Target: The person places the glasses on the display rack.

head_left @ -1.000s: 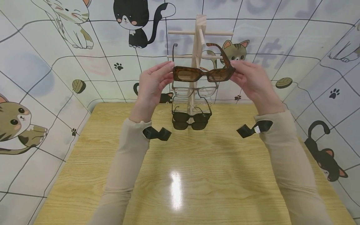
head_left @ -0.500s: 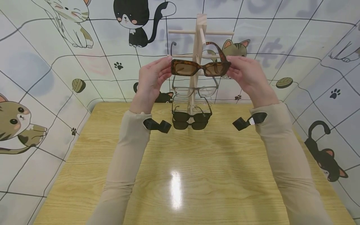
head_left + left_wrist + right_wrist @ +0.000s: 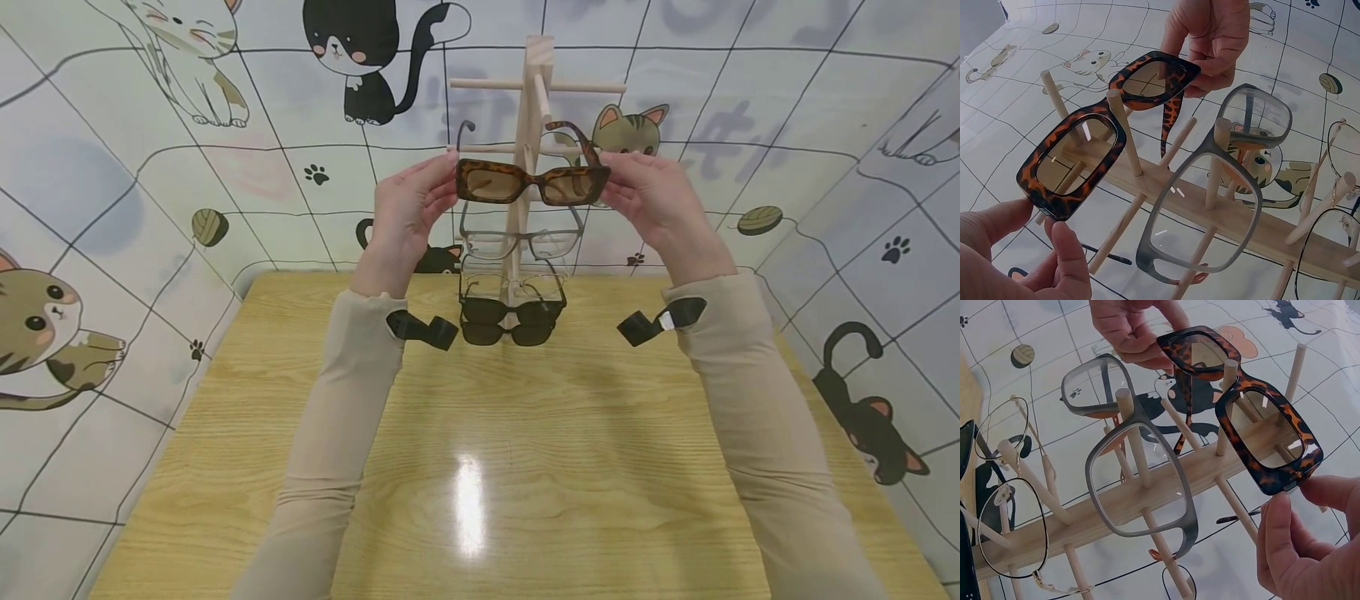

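Observation:
My left hand (image 3: 411, 204) and right hand (image 3: 651, 198) pinch opposite ends of tortoiseshell sunglasses (image 3: 491, 182) with brown lenses. Their temples are unfolded and point back across the wooden display stand (image 3: 527, 121). In both wrist views, a peg (image 3: 1125, 134) pokes out in front of the sunglasses' bridge; whether the bridge bears on it, I cannot tell. Directly below hang grey-framed clear glasses (image 3: 1141, 434), with a peg at their bridge. In the right wrist view, thumb and fingers of my right hand hold the outer corner of the frame.
Lower on the stand sit thin wire-rimmed glasses (image 3: 1013, 528) and dark sunglasses (image 3: 510, 312). A bare crossbar (image 3: 585, 88) lies near the stand's top. The stand rises from the back of a wooden table (image 3: 510, 433), close to a cat-patterned wall (image 3: 277, 200).
Both hands have moved the tortoiseshell sunglasses slightly up and left in the head view, mostly in the first half second. Since then the sunglasses have barely shifted. Both hands keep their hold.

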`<state>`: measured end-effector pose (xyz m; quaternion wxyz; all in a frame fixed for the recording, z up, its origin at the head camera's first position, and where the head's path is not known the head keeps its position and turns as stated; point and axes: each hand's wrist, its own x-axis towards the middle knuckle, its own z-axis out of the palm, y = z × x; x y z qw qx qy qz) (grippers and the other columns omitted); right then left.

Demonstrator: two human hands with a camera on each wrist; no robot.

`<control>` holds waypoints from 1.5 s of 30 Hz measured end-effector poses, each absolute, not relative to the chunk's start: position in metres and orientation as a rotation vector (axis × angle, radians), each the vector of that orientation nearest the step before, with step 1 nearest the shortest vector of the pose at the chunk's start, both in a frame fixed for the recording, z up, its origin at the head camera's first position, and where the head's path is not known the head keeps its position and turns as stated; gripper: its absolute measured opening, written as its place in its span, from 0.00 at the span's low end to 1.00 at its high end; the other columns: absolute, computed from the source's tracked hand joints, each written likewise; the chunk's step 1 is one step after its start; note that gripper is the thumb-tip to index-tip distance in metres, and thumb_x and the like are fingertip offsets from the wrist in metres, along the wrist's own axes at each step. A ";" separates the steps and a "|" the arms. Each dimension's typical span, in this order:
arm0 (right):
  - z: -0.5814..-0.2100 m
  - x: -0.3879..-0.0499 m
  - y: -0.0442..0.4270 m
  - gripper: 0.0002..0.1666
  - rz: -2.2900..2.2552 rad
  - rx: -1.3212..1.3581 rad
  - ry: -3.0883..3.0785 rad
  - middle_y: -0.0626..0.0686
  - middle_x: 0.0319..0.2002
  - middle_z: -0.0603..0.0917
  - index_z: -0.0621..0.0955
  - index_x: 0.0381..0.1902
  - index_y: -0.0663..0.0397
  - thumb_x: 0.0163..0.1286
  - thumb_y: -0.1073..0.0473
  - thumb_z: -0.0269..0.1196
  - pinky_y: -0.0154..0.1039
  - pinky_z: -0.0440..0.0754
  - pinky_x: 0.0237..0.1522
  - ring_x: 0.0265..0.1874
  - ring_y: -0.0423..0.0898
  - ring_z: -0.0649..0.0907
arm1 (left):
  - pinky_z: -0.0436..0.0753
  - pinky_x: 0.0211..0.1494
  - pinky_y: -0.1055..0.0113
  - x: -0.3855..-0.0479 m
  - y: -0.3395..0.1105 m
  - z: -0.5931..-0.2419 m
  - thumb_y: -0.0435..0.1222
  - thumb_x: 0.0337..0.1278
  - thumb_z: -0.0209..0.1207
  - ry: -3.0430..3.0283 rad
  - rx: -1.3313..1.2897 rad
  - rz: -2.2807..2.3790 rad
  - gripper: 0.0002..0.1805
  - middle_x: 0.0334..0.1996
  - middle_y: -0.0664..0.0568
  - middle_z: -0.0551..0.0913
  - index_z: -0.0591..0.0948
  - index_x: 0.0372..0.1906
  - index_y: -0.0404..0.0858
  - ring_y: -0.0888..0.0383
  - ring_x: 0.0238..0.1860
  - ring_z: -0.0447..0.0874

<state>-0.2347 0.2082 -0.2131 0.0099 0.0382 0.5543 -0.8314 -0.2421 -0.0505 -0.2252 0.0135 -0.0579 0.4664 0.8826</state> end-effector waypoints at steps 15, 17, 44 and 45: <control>-0.215 -0.233 0.211 0.05 -2.565 0.122 1.734 0.54 0.28 0.82 0.83 0.32 0.62 0.57 0.66 0.69 0.30 0.82 0.29 0.26 0.45 0.81 | 0.82 0.28 0.74 -0.245 -0.050 -0.229 0.31 0.51 0.66 1.478 -0.195 2.712 0.09 0.30 0.46 0.81 0.82 0.38 0.31 0.57 0.25 0.79; -0.215 -0.234 0.211 0.05 -2.567 0.118 1.733 0.54 0.28 0.83 0.83 0.32 0.62 0.57 0.66 0.69 0.30 0.82 0.29 0.26 0.45 0.81 | 0.82 0.29 0.74 -0.245 -0.050 -0.229 0.31 0.52 0.66 1.482 -0.188 2.708 0.10 0.30 0.46 0.81 0.82 0.39 0.31 0.57 0.26 0.79; -0.251 -0.199 0.229 0.07 -2.435 -0.071 2.073 0.53 0.34 0.82 0.82 0.36 0.58 0.62 0.60 0.66 0.29 0.82 0.39 0.33 0.43 0.81 | 0.80 0.49 0.67 -0.234 -0.078 -0.270 0.34 0.58 0.62 1.913 -0.105 2.498 0.17 0.46 0.44 0.80 0.80 0.51 0.31 0.58 0.34 0.81; -0.254 -0.197 0.230 0.08 -2.412 -0.071 2.110 0.52 0.34 0.82 0.82 0.37 0.58 0.62 0.59 0.66 0.29 0.82 0.39 0.33 0.43 0.81 | 0.80 0.49 0.67 -0.233 -0.079 -0.274 0.34 0.58 0.61 1.951 -0.100 2.484 0.17 0.46 0.45 0.80 0.80 0.51 0.32 0.57 0.35 0.81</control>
